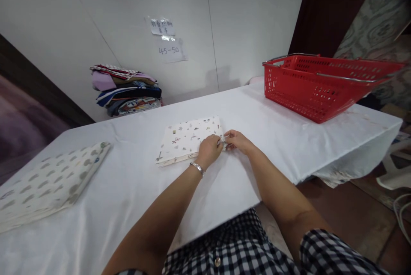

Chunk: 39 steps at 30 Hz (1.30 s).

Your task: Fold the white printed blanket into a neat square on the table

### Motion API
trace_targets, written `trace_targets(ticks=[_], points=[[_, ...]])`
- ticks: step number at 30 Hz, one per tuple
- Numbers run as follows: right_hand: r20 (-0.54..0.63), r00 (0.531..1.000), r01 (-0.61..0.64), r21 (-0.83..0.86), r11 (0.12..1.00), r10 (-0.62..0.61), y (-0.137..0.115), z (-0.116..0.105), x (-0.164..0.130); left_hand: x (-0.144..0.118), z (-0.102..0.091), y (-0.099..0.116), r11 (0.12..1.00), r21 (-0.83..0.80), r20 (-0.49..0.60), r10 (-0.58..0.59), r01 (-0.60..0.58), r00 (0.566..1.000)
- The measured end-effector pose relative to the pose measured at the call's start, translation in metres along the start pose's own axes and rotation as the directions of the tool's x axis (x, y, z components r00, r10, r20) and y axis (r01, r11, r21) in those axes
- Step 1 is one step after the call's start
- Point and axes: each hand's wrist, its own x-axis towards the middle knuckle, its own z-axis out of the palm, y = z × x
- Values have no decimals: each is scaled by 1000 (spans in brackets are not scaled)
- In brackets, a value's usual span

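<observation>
A folded white cloth with small printed motifs (189,134) lies flat on the white-covered table in front of me. My left hand (210,150) is closed on its near right corner, fingers curled and pinching the fabric. Close beside it, my right hand (236,140) pinches the same corner from the right side, where the fabric is bunched up a little. The fingertips of both hands nearly meet there. A metal bracelet (197,169) circles my left wrist.
Another folded cloth with grey spots (48,183) lies on the table's left. A red plastic basket (295,91) with metal handles stands at the right. Behind the table, a stack of folded textiles (128,91) is by the wall, below two paper notes (170,49). The white tablecloth (135,198) has slight wrinkles.
</observation>
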Motion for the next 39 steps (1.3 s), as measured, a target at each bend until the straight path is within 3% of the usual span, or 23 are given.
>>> trace_targets(ticks=[4,10,17,22,29,35,39], points=[[-10,1000,-25,24,999,25,3,0,3,1,-4,-2,999,39,11,4,-5,1000],[-63,998,-21,92,996,27,2,3,2,-5,-3,6,987,100,36,119,-122,992],[-96,995,46,113,993,-35,-2,1,1,-4,-2,4,995,95,24,39,-41,999],[-220,975,-30,-100,995,7,-2,-3,4,2,-8,-5,998,54,29,-37,36,999],[-56,985,-169,-201,965,161,5,1,3,2,-11,-2,989,137,41,49,-55,998],[-154,982,-129,-151,980,106,1,0,3,-3,2,7,973,181,71,135,-145,988],[-154,986,-88,-156,984,63,3,3,4,-6,6,8,971,175,61,155,-163,986]])
